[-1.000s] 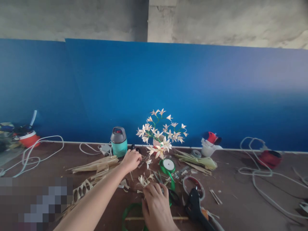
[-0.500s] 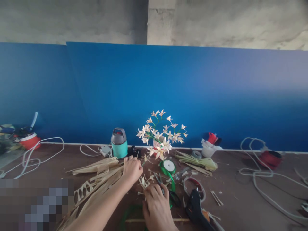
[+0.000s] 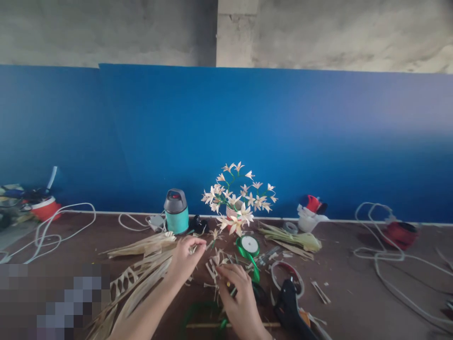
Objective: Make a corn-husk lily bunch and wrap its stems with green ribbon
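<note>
My left hand (image 3: 186,257) hovers over dry pale husk strips (image 3: 141,267), thumb and fingers apart with nothing visible between them. Just beyond its fingertips is a small pale flower (image 3: 215,234) on a green stem. My right hand (image 3: 240,295) is lower and to the right, thumb and fingertips drawn together beside a little heap of cut pale petals (image 3: 212,270). What its fingers hold, if anything, is too small to make out. Partly hidden behind this hand are black scissor handles (image 3: 261,293). A green ribbon spool (image 3: 249,244) lies just beyond it.
A pot of pale flowers (image 3: 233,212) stands at the back, right of a turquoise container (image 3: 177,219). On the right are a black glue gun (image 3: 288,302), a roll of tape (image 3: 300,283), green-white husks (image 3: 293,236) and white cables (image 3: 375,255). A thin stick (image 3: 201,325) lies in front.
My left hand has come back toward me and left, its fingers parting, away from the small stemmed flower. My right hand has turned and lifted, its thumb and fingertips now at the petal heap.
</note>
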`<state>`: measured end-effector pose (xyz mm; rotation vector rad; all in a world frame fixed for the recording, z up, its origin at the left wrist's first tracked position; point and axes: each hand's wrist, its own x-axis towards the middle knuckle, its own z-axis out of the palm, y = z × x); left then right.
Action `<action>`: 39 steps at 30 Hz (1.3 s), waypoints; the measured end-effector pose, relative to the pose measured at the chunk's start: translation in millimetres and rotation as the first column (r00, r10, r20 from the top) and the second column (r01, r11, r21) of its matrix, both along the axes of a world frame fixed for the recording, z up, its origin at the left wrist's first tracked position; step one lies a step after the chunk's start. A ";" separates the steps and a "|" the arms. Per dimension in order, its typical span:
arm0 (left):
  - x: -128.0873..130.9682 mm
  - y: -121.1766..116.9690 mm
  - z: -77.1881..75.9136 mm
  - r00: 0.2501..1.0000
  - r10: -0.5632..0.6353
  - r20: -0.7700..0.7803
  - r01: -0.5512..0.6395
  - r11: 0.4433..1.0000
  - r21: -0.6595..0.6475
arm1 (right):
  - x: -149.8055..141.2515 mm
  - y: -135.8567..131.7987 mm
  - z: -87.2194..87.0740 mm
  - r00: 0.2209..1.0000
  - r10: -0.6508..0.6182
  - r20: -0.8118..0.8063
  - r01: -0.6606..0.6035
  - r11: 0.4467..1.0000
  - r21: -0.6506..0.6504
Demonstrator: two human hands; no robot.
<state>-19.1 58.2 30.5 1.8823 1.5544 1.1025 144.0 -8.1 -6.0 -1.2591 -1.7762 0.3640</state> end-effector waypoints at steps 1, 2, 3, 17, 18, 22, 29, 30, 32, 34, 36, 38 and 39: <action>2.5 -7.4 -0.8 0.990 -0.015 0.138 0.031 0.993 -0.114 | 0.7 0.4 -0.4 0.999 0.014 -0.043 -0.014 1.000 0.001; 5.6 -14.5 -2.5 0.966 -0.018 0.258 0.073 0.976 -0.205 | 1.3 0.4 -0.8 0.997 0.028 -0.076 -0.028 1.000 0.009; 8.9 -20.8 -5.1 0.930 -0.034 0.366 0.137 0.956 -0.261 | 1.7 0.1 -1.0 0.994 0.042 -0.098 -0.040 0.999 0.024; 15.2 -27.5 -34.7 0.740 -0.088 0.667 0.337 0.906 -0.255 | 1.7 -4.6 1.9 0.971 0.068 0.227 -0.103 0.984 0.144; 15.4 -27.6 -34.0 0.734 -0.108 0.671 0.347 0.909 -0.233 | 1.2 -4.7 2.7 0.968 0.072 0.239 -0.106 0.986 0.132; 15.5 -30.6 -28.9 0.722 -0.158 0.674 0.329 0.935 -0.132 | -1.7 -5.1 5.3 0.965 0.044 0.257 -0.065 0.995 0.075; 15.2 -36.1 -26.4 0.799 -0.205 0.566 0.271 0.962 -0.033 | -1.5 -4.2 4.3 0.964 -0.133 0.229 0.125 0.991 0.049; 16.0 -36.5 -27.4 0.795 -0.228 0.563 0.292 0.956 -0.024 | -1.0 -3.6 3.7 0.968 -0.143 0.204 0.136 0.989 0.051; 18.3 -37.6 -28.9 0.788 -0.265 0.555 0.328 0.945 -0.014 | -0.2 -2.4 2.4 0.978 -0.139 0.153 0.131 0.990 0.059; 20.8 -39.4 -29.2 0.787 -0.290 0.544 0.355 0.935 -0.015 | 0.4 -1.7 1.0 0.987 -0.109 0.121 0.101 0.992 0.072; 22.9 -41.5 -28.2 0.782 -0.309 0.542 0.382 0.924 -0.023 | 0.7 -1.5 0.2 0.991 -0.084 0.103 0.076 0.994 0.078; 23.9 -42.8 -26.8 0.778 -0.325 0.538 0.403 0.915 -0.031 | 0.6 -1.5 0.4 0.993 -0.072 0.090 0.065 0.995 0.076; 24.0 -43.0 -26.2 0.781 -0.328 0.532 0.406 0.913 -0.033 | 0.5 -1.5 0.8 0.994 -0.070 0.082 0.064 0.995 0.074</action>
